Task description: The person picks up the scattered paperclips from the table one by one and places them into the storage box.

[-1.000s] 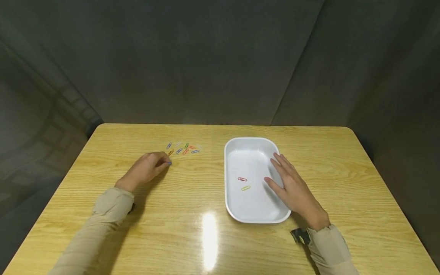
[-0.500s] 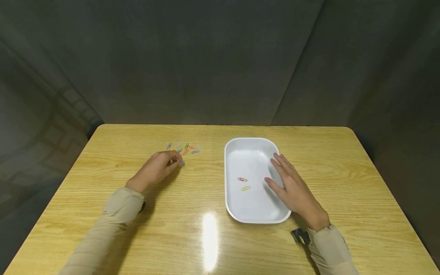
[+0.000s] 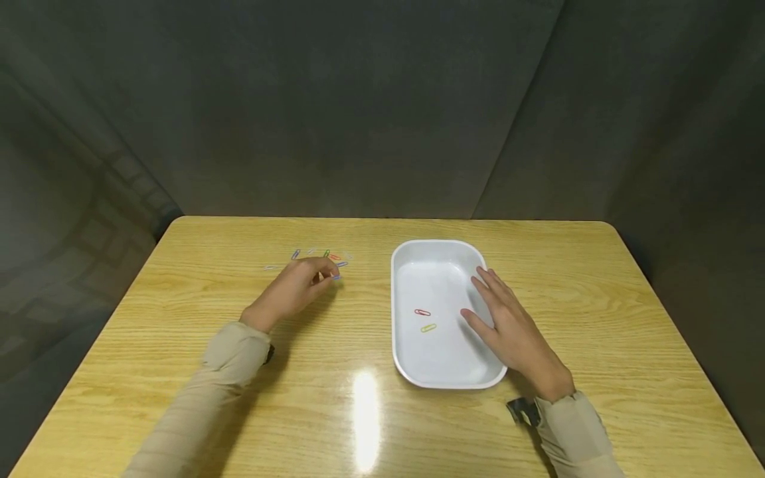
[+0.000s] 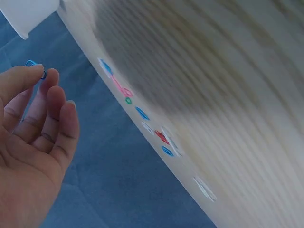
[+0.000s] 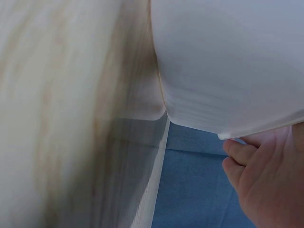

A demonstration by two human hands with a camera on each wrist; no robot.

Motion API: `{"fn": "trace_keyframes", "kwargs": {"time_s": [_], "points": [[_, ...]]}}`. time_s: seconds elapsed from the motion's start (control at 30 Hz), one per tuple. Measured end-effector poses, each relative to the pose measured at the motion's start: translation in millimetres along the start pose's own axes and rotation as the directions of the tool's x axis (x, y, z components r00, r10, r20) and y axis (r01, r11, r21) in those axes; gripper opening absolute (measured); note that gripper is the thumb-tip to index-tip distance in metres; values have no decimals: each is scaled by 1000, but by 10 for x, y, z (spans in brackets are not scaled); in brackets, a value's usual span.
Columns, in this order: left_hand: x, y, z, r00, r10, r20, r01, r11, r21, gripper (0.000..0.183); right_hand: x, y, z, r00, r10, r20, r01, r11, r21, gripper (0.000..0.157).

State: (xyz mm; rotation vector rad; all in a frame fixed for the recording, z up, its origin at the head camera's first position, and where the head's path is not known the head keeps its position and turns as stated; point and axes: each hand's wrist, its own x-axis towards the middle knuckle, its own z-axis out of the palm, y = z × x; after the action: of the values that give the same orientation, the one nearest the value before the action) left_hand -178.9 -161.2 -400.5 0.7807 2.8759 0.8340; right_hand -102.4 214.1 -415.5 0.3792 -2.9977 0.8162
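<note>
My left hand (image 3: 293, 292) pinches a blue paper clip (image 4: 31, 62) between thumb and index finger, raised over the table in the left wrist view. In the head view it overlaps the near side of a scatter of paper clips, hiding several. My right hand (image 3: 514, 332) rests over the right rim of a white tray (image 3: 439, 362), with thumb and fingers extended and spread. Its smaller fingertips (image 5: 233, 167) show just below the rim in the right wrist view. A red paper clip (image 3: 422, 312) and a yellow paper clip (image 3: 428, 328) lie inside the tray.
Loose on the wooden table (image 3: 311, 392) lie a blue clip (image 3: 295, 254), a green clip (image 3: 326, 253), a pinkish-red clip (image 3: 335, 257) and another blue clip (image 3: 342, 264). A whitish clip (image 3: 271, 267) sits apart at their left. A dark curtain (image 3: 358, 113) hangs behind.
My left hand has moved right with the blue paper clip, uncovering the whitish clip at left and covering other clips. My right hand and the tray have stayed in place.
</note>
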Motion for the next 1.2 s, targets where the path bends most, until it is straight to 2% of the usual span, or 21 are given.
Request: {"fn": "trace_keyframes", "kwargs": {"time_s": [0.47,0.7,1.2], "points": [[138,216,48,998,68,-14,-69,997,-30,11,3,13,12,1000,-1,-2,1,1000,-1,70],[209,362,40,997,71,-17,-72,997,-36,11,10,10,8,1000,0,-1,0,1000,-4,70],[405,616,105,985,166,-42,-167,985,-48,11,-3,27,12,1000,-6,-7,7,1000,7,69]]}}
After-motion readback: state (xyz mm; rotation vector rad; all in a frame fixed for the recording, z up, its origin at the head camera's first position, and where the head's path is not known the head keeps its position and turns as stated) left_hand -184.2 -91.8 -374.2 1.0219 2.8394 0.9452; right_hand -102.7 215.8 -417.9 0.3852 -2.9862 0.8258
